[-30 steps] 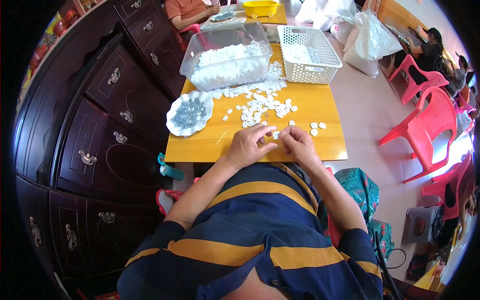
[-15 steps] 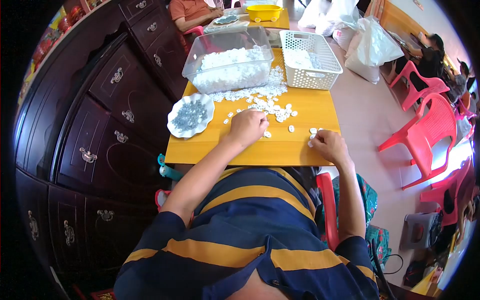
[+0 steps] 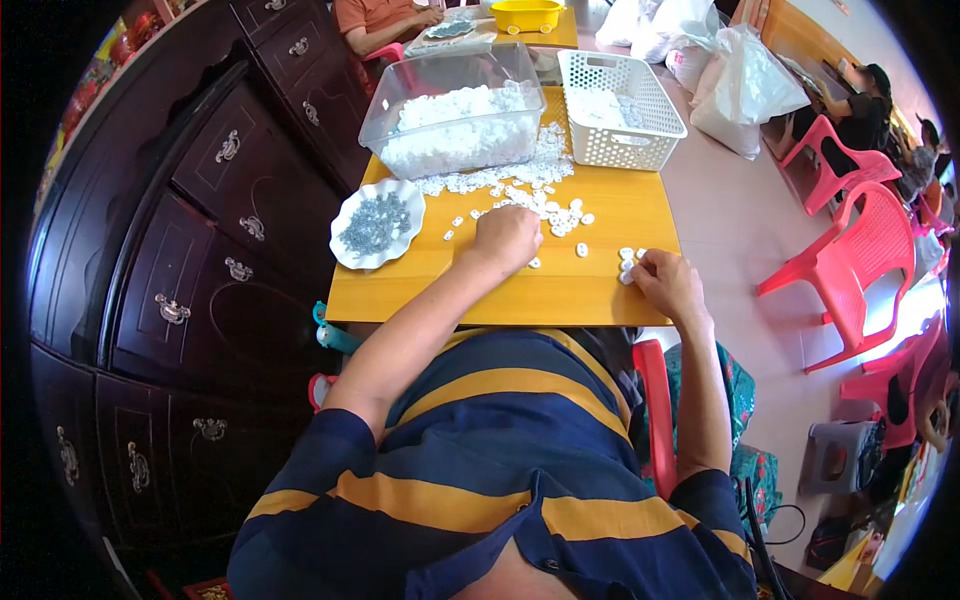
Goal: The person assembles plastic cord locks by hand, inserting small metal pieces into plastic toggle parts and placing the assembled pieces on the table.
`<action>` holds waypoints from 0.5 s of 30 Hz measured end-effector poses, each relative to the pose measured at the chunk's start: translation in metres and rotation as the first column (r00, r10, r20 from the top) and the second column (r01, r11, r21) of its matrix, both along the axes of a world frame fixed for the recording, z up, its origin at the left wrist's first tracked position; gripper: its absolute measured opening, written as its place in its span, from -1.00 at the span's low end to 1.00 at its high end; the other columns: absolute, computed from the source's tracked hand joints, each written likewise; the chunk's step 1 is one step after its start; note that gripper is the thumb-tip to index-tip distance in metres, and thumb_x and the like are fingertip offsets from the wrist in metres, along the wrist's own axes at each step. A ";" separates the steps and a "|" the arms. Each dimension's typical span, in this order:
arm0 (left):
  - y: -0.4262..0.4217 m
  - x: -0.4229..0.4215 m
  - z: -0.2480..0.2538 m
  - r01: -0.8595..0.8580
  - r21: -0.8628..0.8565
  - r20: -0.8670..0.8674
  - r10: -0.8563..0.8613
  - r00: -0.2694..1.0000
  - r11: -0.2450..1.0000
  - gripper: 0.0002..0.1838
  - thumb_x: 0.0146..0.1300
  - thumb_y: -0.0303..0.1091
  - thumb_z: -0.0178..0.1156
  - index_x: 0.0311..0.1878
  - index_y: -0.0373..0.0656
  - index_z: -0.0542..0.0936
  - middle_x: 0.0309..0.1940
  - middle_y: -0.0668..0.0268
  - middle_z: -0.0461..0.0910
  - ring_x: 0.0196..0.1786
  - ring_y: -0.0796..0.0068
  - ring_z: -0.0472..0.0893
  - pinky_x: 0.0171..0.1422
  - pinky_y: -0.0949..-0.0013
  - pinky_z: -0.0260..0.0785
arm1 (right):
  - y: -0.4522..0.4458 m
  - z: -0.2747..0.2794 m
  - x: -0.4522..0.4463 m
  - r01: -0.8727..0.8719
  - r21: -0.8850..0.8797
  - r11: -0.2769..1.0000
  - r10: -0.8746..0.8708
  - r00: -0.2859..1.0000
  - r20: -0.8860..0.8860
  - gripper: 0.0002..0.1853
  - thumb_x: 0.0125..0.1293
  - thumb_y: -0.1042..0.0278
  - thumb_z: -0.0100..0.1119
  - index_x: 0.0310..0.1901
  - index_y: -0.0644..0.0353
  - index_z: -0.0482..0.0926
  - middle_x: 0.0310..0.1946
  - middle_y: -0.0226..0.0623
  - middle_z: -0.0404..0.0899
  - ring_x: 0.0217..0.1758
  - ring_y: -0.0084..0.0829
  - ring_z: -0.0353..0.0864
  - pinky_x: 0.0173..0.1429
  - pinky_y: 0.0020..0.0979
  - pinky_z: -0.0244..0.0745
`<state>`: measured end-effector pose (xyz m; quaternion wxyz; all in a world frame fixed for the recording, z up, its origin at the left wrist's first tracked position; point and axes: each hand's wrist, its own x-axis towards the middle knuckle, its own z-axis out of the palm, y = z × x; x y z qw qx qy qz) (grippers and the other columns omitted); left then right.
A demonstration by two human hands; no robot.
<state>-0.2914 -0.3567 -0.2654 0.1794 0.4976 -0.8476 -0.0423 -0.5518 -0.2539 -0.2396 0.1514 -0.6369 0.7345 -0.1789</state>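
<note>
Head view: small white rounded pieces (image 3: 570,220) lie loose across the middle of the yellow tabletop (image 3: 480,302), thickest toward the far half. The left hand (image 3: 507,238) is curled, back upward, over the near side of this scatter; its fingertips are hidden, so I cannot tell whether it grips a piece. The right hand (image 3: 670,284) rests by the right edge, toward the near right corner, thumb and fingers bunched at a separate group of about 4 pieces (image 3: 627,265). Whether it pinches 1 of them cannot be made out. That group is probably set apart so it does not mix with the scatter.

A single piece (image 3: 582,250) lies flat between the 2 hands, its long axis seeming to run from near edge to far edge. The pieces in the scatter lie at mixed angles, and no end stands out as a front.

The scalloped dish (image 3: 376,263) of small clear parts sits by the left edge, presumably for easy reach. The clear bin (image 3: 430,78) and the perforated basket (image 3: 625,153) stand side by side toward the far edge, likely to leave the hands room nearer the body.
</note>
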 end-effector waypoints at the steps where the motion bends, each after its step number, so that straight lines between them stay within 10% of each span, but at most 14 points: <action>1: -0.001 0.001 -0.001 0.001 0.007 -0.001 -0.001 1.000 1.000 -0.85 0.11 -0.26 0.33 -0.49 -0.08 0.69 -0.46 0.17 0.68 -0.34 0.11 0.68 -0.22 0.05 0.52 | 0.000 -0.001 0.000 0.008 0.003 1.000 -0.008 1.000 0.001 -0.73 0.26 0.08 0.27 -0.26 0.13 0.72 -0.35 -0.04 0.71 -0.24 0.00 0.72 -0.08 -0.08 0.61; 15: -0.006 0.017 0.014 0.032 0.165 -0.055 -0.023 0.998 0.986 -0.85 0.11 -0.20 0.32 -0.46 -0.02 0.71 -0.48 0.26 0.70 -0.36 0.18 0.69 -0.23 0.12 0.53 | 0.003 0.012 0.031 -0.096 -0.241 0.966 0.143 0.972 0.186 -0.78 0.28 0.23 0.22 -0.30 0.22 0.68 -0.41 -0.10 0.70 -0.31 -0.05 0.71 -0.19 -0.16 0.59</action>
